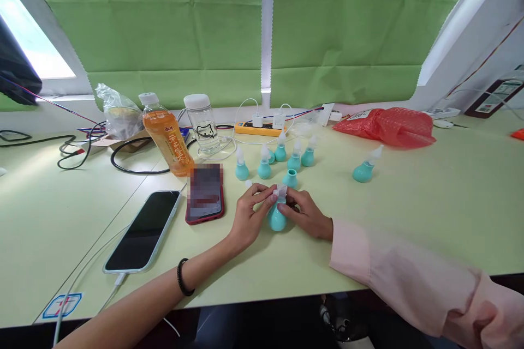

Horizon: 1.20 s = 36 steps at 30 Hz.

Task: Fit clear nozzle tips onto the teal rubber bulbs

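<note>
Near the front of the table, a teal squeeze-bulb nasal aspirator (277, 220) is held upright between both hands. My left hand (250, 215) pinches the clear plastic piece (281, 191) at its top. Fingers of my right hand (306, 214) close around the neck from the other side. The fingertips partly hide where clear piece and bulb meet. Just behind stands a teal bulb (290, 178) with an open mouth and no nozzle. Several bulbs with clear nozzles, such as one aspirator (241, 168), stand beyond it. Another aspirator (363, 171) lies tilted on the right.
Left of my hands lie a red-cased phone (223, 207) and a larger phone (143, 232) on a charging cable. Behind them stand an orange drink bottle (167, 139) and a clear cup (204, 131). A power strip (261, 129) and red bubble-wrap bag (387, 126) are at the back.
</note>
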Tool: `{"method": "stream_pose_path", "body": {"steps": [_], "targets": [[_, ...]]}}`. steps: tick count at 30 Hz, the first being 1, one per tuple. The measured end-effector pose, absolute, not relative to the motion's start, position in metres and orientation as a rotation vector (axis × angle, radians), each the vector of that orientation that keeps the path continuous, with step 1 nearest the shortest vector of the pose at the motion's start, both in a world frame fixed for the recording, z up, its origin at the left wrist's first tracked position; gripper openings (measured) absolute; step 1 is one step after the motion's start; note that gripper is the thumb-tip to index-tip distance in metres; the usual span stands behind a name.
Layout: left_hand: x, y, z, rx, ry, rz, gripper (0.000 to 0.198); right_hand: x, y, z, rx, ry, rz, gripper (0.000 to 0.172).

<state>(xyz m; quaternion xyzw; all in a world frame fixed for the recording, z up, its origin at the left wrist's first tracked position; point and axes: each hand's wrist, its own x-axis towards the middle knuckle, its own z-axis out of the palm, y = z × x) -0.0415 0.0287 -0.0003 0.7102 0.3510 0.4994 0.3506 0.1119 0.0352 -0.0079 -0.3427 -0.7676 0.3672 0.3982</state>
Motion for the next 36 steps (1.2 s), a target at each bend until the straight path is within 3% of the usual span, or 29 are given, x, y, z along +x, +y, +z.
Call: {"method": "stream_pose_path", "body": {"steps": [12,22,36], "targets": [[-0.041,0.028,0.003,1.825,1.082,1.439,0.011,0.113,0.039,-0.011,-0.944,-1.86,0.984,0.017],[-0.043,0.03,0.002,2.013,1.068,1.328,0.012,0.116,0.047,-0.014,-0.922,-1.705,1.275,0.016],[-0.04,0.025,0.001,2.258,1.271,1.095,0.012,0.114,0.048,-0.01,-0.923,-1.634,1.392,0.019]]}}
